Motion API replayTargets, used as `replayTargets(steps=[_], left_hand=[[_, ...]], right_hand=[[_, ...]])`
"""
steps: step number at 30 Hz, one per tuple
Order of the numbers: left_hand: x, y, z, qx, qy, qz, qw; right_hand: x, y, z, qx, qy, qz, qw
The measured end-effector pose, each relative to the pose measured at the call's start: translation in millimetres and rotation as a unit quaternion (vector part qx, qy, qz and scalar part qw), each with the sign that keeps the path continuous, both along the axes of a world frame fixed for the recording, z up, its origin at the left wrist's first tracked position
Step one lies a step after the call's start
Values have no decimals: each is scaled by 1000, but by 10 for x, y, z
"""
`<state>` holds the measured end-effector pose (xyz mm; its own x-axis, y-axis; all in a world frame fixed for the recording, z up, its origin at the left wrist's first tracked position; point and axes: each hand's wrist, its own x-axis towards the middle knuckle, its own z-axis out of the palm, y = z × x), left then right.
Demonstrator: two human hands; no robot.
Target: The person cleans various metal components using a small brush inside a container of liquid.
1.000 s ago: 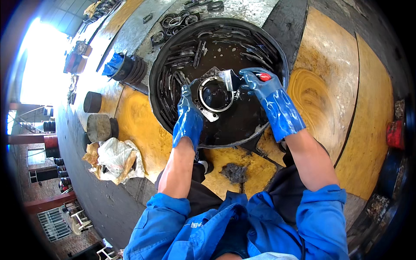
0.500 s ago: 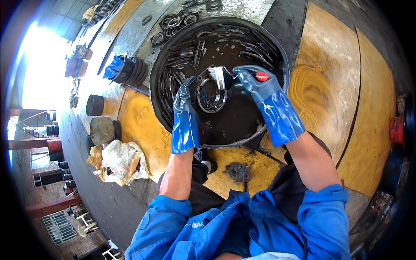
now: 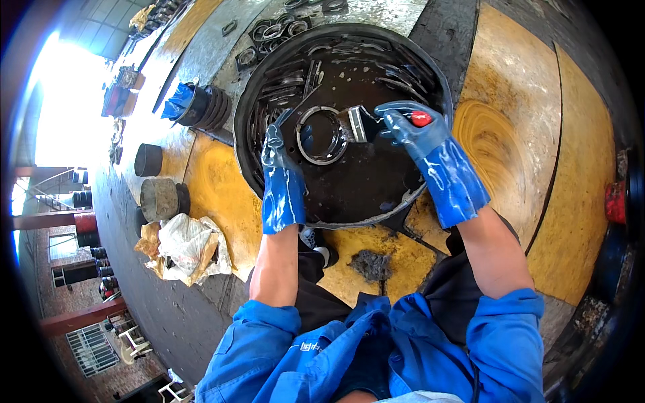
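Note:
A flat paintbrush (image 3: 361, 125) with a metal ferrule is gripped in my right hand (image 3: 426, 138); its red handle end shows by the thumb. The bristles touch the right side of a metal ring (image 3: 321, 162), which seems to have a dark flange. My left hand (image 3: 279, 164) is closed at the ring's left side, holding its edge. Both hands wear blue rubber gloves. Below them is a big round tub (image 3: 366, 221) of dark liquid, with several dark, wet parts (image 3: 282, 87) stacked along its inner left and far sides.
Beyond the tub sit several flanged rings (image 3: 272, 32). At left are a dark container with blue plastic (image 3: 191, 106), short cylinders (image 3: 158, 200) and a crumpled white bag (image 3: 191, 245). A dark clump (image 3: 369, 266) lies on the yellow floor sheet near my feet.
The brush has moved right and slightly down, from over the ring's top to its right side. The ring has shifted slightly left and up, tilting to face me more.

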<state>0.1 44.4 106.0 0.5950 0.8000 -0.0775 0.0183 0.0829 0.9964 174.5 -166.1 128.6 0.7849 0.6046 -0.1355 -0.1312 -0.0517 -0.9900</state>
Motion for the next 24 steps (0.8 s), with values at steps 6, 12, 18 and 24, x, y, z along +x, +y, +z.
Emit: replayTargets(steps=[6,12,18,24], left_hand=[[3,-174,87,158,-10,-57,986],[-39,-216,106,153,3,-71,986],[5,-200,93,135,6,-72,988],[28,-237,73,125,9,-82,989]], right_hand=[[-143,26,-14,-49,34,-4,998],[-159,72,-343,-18,0,42,999],[-230,96,-94,-50,127,77,988],[-337,105,-202,-81,-81,80,990]])
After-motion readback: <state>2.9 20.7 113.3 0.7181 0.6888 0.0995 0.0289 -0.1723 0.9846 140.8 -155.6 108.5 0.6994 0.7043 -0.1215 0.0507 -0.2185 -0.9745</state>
